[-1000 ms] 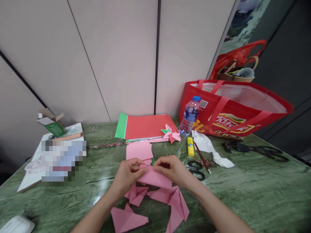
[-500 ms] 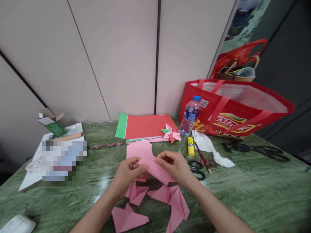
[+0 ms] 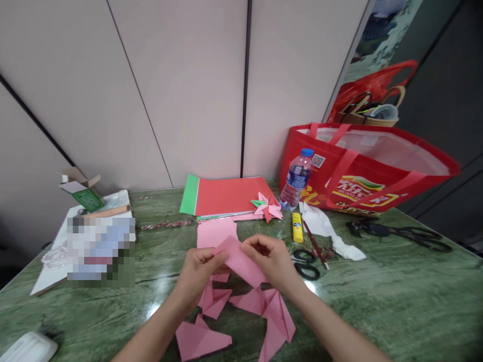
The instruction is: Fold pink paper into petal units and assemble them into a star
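Between my two hands is a folded piece of pink paper (image 3: 241, 261), held above the table. My left hand (image 3: 202, 266) pinches its left edge between thumb and fingers. On the other side, my right hand (image 3: 266, 256) grips the upper right edge, thumb on top. Behind the held piece lie flat pink sheets (image 3: 217, 232). Closer to me, several folded pink paper pieces rest on the table: one (image 3: 215, 301) below my left hand, one (image 3: 202, 339) at the front, and others (image 3: 277, 317) below my right hand.
A paper star (image 3: 267, 206) sits on red and green sheets (image 3: 230, 196) at the back. Rightward are a glue stick (image 3: 297, 229), a pencil (image 3: 316, 246), scissors (image 3: 307, 264), a water bottle (image 3: 296, 183), a tissue (image 3: 320, 221) and a red bag (image 3: 362, 171). A small green box (image 3: 86, 196) stands at left.
The pink paper has turned slightly in my hands, and my left fingers have shifted a little along its edge. The view has moved slightly; the things on the table stay put.
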